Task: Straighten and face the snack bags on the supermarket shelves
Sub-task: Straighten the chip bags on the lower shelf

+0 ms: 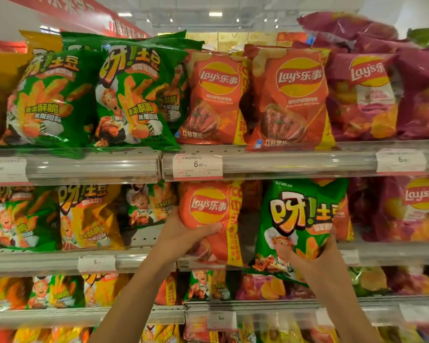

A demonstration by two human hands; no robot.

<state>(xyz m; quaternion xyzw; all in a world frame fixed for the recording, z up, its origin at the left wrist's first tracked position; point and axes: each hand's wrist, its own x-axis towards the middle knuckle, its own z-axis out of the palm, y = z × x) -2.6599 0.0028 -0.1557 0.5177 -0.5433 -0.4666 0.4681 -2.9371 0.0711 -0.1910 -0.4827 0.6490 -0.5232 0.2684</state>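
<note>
Both forearms rise from the bottom of the frame to the second shelf (394, 253). At centre, the left hand (183, 237) grips an orange chip bag (208, 219), thumb across its front. Right of centre, the right hand (315, 253) pinches a green snack bag (300, 224) at its lower edge. That green bag tilts and overhangs the shelf lip among orange bags; I judge a loose pinch could let it slide off, or pressing could crush the chips.
</note>
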